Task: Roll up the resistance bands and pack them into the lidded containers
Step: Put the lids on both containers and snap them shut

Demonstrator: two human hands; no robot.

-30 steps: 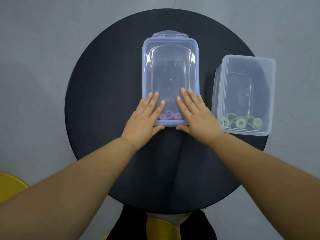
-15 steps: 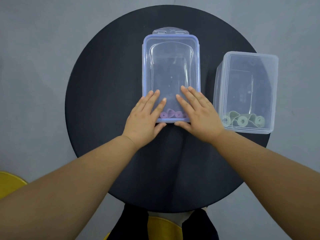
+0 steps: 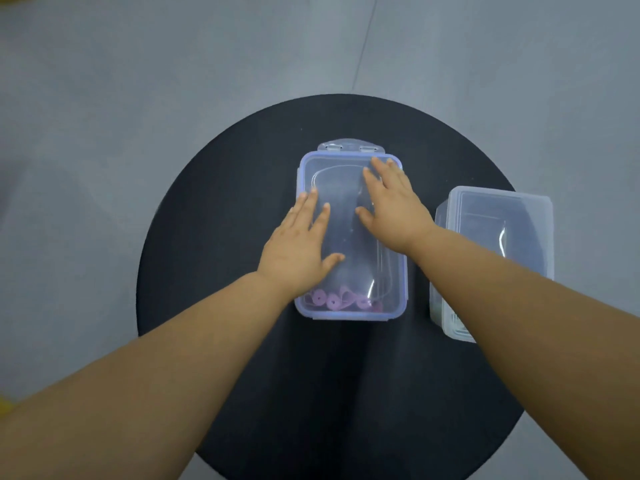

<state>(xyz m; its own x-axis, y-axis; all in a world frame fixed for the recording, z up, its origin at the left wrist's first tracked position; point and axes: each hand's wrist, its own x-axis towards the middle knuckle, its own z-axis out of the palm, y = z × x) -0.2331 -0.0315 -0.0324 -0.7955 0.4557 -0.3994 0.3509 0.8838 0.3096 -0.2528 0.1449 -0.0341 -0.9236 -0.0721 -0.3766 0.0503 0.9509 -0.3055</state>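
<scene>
A clear container with a blue-rimmed lid (image 3: 394,308) sits in the middle of the round black table (image 3: 214,258). Rolled purple resistance bands (image 3: 341,301) lie inside at its near end. My left hand (image 3: 299,252) lies flat on the lid's left half, fingers straight. My right hand (image 3: 391,206) presses flat on the lid's far right part, fingertips near the far rim. A second clear lidded container (image 3: 498,237) stands to the right; my right forearm hides its near end and its contents.
The far latch flap (image 3: 349,147) of the blue-rimmed lid sticks out flat beyond the rim. Grey floor surrounds the table. A bit of yellow shows at the left edge (image 3: 5,405).
Both hands slid from the lid's near edge toward its far end, the right farther than the left. The view tilted up, so the table sits lower in frame.
</scene>
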